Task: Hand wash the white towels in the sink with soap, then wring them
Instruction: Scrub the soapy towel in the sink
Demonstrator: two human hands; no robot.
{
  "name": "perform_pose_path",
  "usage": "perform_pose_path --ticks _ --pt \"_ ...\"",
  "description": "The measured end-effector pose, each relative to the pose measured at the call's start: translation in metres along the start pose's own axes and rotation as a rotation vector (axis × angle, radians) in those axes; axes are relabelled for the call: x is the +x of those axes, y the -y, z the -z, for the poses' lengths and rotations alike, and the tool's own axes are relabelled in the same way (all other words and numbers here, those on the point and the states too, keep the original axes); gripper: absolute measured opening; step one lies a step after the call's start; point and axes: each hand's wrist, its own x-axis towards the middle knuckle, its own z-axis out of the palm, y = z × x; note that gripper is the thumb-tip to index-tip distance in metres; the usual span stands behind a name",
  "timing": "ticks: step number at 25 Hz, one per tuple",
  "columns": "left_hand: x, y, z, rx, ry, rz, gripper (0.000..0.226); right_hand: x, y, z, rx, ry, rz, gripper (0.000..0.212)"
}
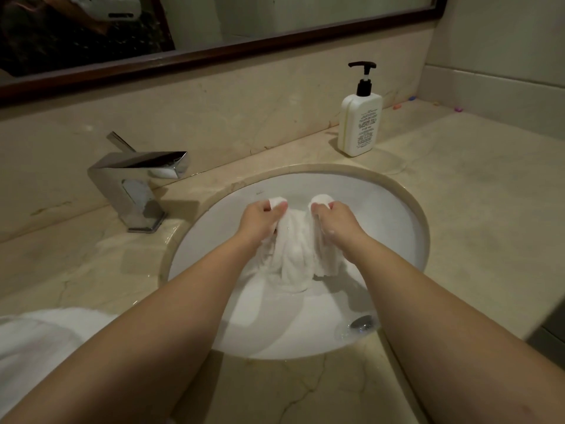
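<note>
A wet white towel [295,255] hangs bunched over the white sink [394,221], its lower folds lying in the basin. My left hand [260,220] grips one top corner of it and my right hand [334,218] grips the other, a short gap between them. A second white towel [39,344] lies on the counter at the lower left, partly hidden by my left forearm. A white soap pump bottle [360,117] with a black pump stands behind the sink to the right.
A chrome faucet [137,182] stands at the sink's left rim. The drain [362,321] sits at the basin's near right with some water around it. A beige marble counter [458,185] surrounds the sink. A dark-framed mirror [214,53] runs along the wall.
</note>
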Motion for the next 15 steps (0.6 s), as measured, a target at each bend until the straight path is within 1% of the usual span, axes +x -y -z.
perform_pose_path --ticks 1,2,3,4,5,6,7,8,9,10,11,12,13,14,15 --pt "0.000 0.000 0.001 -0.062 0.037 0.038 0.032 0.000 0.000 -0.001 0.037 0.001 -0.024 0.024" --pt "-0.002 0.001 0.001 -0.064 0.131 0.098 0.044 0.001 0.000 -0.002 0.038 0.022 -0.065 0.035" --pt "-0.006 0.001 0.003 -0.031 0.250 0.169 0.067 0.002 -0.002 -0.002 0.013 0.073 -0.107 0.047" --pt "-0.006 0.002 0.005 0.025 0.330 0.235 0.087 0.002 -0.004 -0.001 -0.040 0.144 -0.151 0.060" --pt "-0.004 0.004 0.007 0.094 0.357 0.271 0.095 0.002 -0.006 0.001 -0.114 0.203 -0.190 0.072" --pt "-0.001 0.008 0.008 0.156 0.337 0.289 0.085 0.002 -0.007 0.003 -0.201 0.222 -0.229 0.077" --pt "0.002 0.011 0.009 0.209 0.297 0.289 0.063 0.004 -0.009 0.003 -0.266 0.203 -0.240 0.073" --pt "0.001 0.010 0.008 0.262 0.264 0.275 0.045 0.007 -0.011 0.002 -0.298 0.155 -0.216 0.062" --pt "0.001 0.009 0.006 0.316 0.239 0.259 0.037 0.008 -0.012 0.001 -0.286 0.117 -0.179 0.052" --pt "0.000 0.008 0.005 0.346 0.218 0.246 0.039 0.009 -0.013 0.000 -0.249 0.088 -0.141 0.046" --pt "0.000 0.007 0.004 0.326 0.198 0.235 0.045 0.008 -0.012 -0.001 -0.191 0.076 -0.111 0.047" --pt "-0.001 0.005 0.004 0.246 0.202 0.220 0.051 0.009 -0.010 -0.003 -0.133 0.069 -0.091 0.049" --pt "0.000 0.003 0.005 0.138 0.240 0.203 0.053 0.007 -0.008 -0.003 -0.080 0.068 -0.079 0.052" --pt "0.000 0.001 0.008 0.037 0.325 0.185 0.051 0.008 -0.008 -0.003 -0.042 0.069 -0.064 0.054" --pt "0.000 0.001 0.011 -0.008 0.437 0.169 0.047 0.008 -0.008 -0.003 -0.011 0.075 -0.054 0.054"
